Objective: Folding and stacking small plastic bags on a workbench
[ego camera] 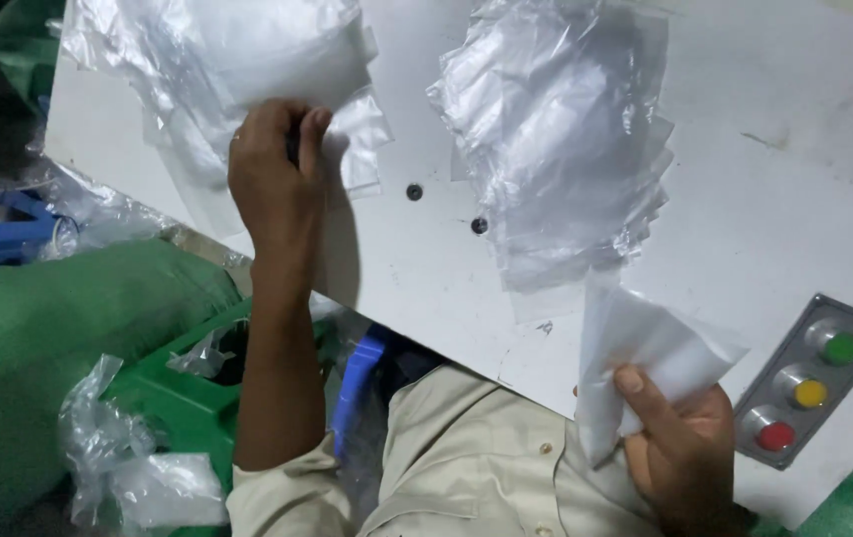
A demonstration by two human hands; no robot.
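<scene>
Head view, the only one I have: I see the left hand (277, 174) raised over the far-left part of the white desk (794, 149), fingers curled shut and pinching the edge of a clear plastic bag (347, 149) that belongs to the left pile of clear bags (217, 60). The right hand (680, 443) sits at the near edge of the desk, thumb and fingers closed on a white folded sheet (645, 348) held upright, just below a second pile of clear bags (556, 129) lying mid-desk. Beside the right hand, a grey button panel (809, 378) carries green, yellow and red buttons. Two dark screw heads (414, 192) lie between the piles. Below the desk edge I make out a green sack (38, 338), a green crate (188, 398) and crumpled plastic (138, 467). As I judge it, the work stands partway: one bag is being separated, the sheet is not yet inside any bag, and both piles remain thick.
</scene>
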